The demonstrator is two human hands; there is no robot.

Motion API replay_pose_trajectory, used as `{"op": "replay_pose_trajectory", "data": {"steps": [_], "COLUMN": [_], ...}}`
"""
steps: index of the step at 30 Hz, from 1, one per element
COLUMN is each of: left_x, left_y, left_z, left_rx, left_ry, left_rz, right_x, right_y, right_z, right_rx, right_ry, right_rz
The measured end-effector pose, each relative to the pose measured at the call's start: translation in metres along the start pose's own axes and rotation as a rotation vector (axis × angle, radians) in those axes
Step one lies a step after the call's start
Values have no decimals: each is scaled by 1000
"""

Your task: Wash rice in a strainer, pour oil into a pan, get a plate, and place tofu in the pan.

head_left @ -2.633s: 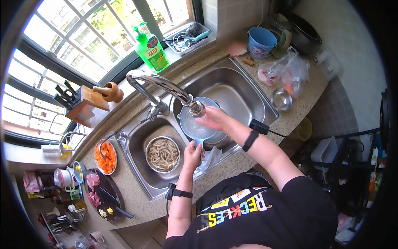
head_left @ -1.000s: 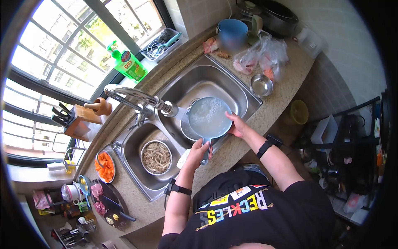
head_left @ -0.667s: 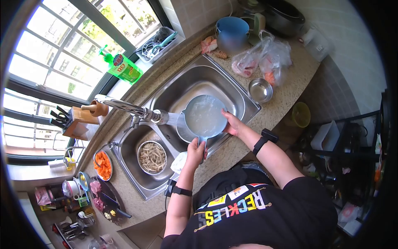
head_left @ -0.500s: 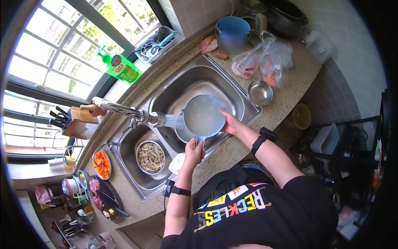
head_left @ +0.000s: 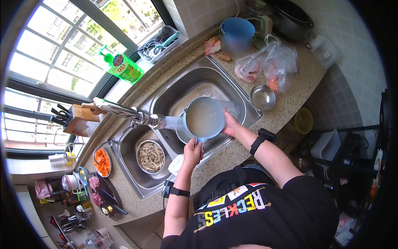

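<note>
My left hand (head_left: 193, 153) is closed around the short handle of a light blue bowl (head_left: 204, 117) held over the sink. Cloudy, whitish water fills the bowl. At its right rim, my right hand (head_left: 230, 124) grips the side. Water sprays from the chrome faucet (head_left: 145, 119) at the bowl's left edge. Part of a round rim shows just below and left of the bowl; the rest is hidden. Whitish water streaks the larger sink basin (head_left: 195, 85). In the smaller basin, a metal bowl (head_left: 139, 162) holds pale sliced strips in water.
An orange-filled plate (head_left: 102, 162) of cut pieces sits left of the sink. Beyond it lie meat and a knife (head_left: 120, 209) on a dark board. A small steel bowl (head_left: 262, 97), plastic bags (head_left: 282, 74) and a blue container (head_left: 237, 28) stand right.
The light blue bowl has shifted slightly right and down, still in both hands. More whitish water now shows in the larger basin behind it.
</note>
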State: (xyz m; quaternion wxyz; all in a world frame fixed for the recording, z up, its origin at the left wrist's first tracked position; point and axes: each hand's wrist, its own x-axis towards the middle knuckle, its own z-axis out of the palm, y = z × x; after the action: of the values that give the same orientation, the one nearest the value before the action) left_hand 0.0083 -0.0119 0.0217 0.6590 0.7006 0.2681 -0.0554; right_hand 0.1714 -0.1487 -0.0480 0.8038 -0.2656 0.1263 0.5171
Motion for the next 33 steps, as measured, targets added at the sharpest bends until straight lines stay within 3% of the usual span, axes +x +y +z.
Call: {"op": "replay_pose_trajectory", "data": {"steps": [33], "left_x": [-3], "left_y": [28], "left_z": [-13], "left_rx": [304], "left_ry": [87], "left_rz": [122], "right_x": [-2], "right_y": [3], "right_z": [9], "right_rx": [34], "right_ry": [79], "right_rz": [-35]}}
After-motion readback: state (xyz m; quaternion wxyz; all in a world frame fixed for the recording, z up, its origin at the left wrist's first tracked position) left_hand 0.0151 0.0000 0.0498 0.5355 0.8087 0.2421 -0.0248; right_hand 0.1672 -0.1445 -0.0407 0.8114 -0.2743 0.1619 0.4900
